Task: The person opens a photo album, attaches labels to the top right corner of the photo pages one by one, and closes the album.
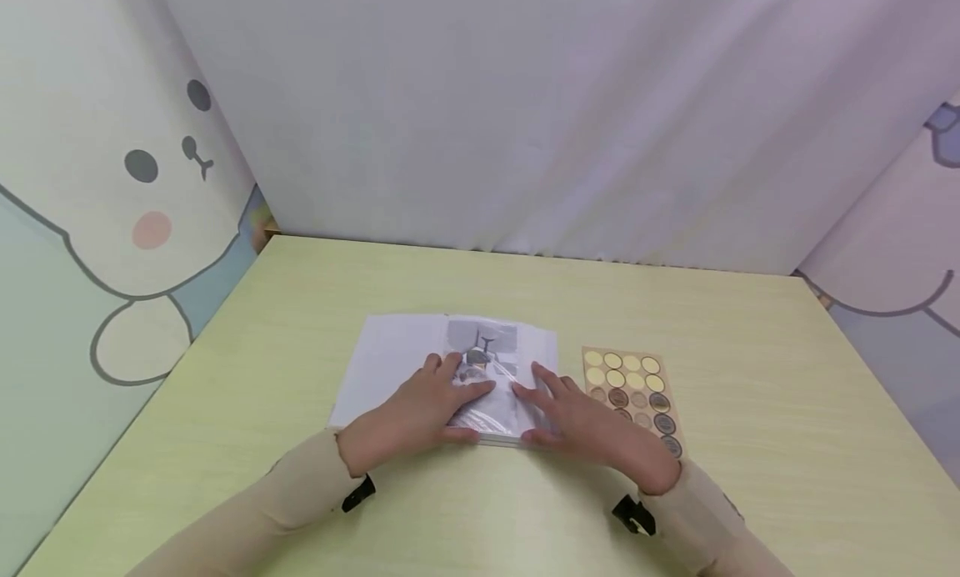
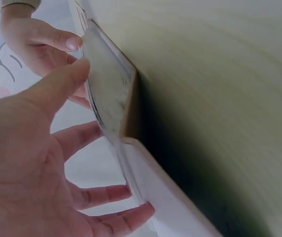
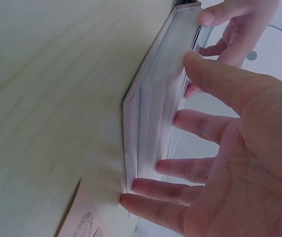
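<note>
A photo album [image 1: 397, 352] lies spread on the table, its left side plain white. On its right side, a clear plastic sleeve covers a page with a grey picture [image 1: 498, 338]. My left hand [image 1: 420, 406] rests on the album near the fold, fingers spread across the page. Along the right part of the same page, my right hand [image 1: 588, 423] touches the sleeve and the album's edge with extended fingers. The stacked page edges [image 3: 153, 123] show in the right wrist view, with the right fingertips against them. Both hands partly cover the picture.
A brown sheet of round stickers [image 1: 633, 385] lies right of the album, partly under the right forearm. The light wooden table [image 1: 225, 410] ends at a pale curtain [image 1: 525, 127] behind. Curtains with cartoon animals [image 1: 142, 210] hang at both sides.
</note>
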A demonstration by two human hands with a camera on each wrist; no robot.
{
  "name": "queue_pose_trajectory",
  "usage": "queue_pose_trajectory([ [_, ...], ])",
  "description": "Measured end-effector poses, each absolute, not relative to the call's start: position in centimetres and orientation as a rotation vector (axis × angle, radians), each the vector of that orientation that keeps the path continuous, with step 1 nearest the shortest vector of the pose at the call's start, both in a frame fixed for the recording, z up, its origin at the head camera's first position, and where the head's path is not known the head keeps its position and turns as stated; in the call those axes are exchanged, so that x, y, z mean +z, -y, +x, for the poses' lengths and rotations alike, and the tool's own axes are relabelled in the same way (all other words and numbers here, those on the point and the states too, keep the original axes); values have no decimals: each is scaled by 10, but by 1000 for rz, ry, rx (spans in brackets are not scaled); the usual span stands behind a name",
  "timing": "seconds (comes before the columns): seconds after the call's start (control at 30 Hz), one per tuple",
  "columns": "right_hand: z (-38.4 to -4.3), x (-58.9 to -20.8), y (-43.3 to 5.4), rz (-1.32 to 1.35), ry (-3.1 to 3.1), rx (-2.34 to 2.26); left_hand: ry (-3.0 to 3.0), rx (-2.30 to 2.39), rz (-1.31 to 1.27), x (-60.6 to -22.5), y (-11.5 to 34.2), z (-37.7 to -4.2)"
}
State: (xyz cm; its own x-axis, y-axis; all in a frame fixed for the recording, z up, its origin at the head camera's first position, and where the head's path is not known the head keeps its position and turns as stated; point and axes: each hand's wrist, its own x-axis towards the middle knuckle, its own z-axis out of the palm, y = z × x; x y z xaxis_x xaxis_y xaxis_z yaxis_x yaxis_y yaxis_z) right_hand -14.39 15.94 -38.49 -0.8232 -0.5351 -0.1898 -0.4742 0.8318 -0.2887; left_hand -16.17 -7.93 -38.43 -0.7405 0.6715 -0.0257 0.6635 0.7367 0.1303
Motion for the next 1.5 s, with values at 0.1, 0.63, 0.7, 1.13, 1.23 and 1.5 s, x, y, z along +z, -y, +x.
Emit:
queue_pose_trajectory([
  [0.1, -144, -386, -160, -785, -2754, -323, -2856, 157, 1108, -384, 79, -161],
  [0.63, -162, -365, -201, -715, -2834, -472, -2764, 294, 1060, -389, 68, -150],
  [0.7, -165, -363, -211, -679, -2833, -535, -2769, 303, 1064, -389, 66, -148],
  [1.13, -172, -384, -238, -465, -2759, -618, -2822, 282, 1103, -388, 62, -143],
  [1.23, -174, -387, -238, -455, -2781, -616, -2834, 272, 1107, -388, 62, -143],
  [1.5, -179, -392, -238, -454, -2762, -631, -2835, 266, 1093, -386, 63, -143],
])
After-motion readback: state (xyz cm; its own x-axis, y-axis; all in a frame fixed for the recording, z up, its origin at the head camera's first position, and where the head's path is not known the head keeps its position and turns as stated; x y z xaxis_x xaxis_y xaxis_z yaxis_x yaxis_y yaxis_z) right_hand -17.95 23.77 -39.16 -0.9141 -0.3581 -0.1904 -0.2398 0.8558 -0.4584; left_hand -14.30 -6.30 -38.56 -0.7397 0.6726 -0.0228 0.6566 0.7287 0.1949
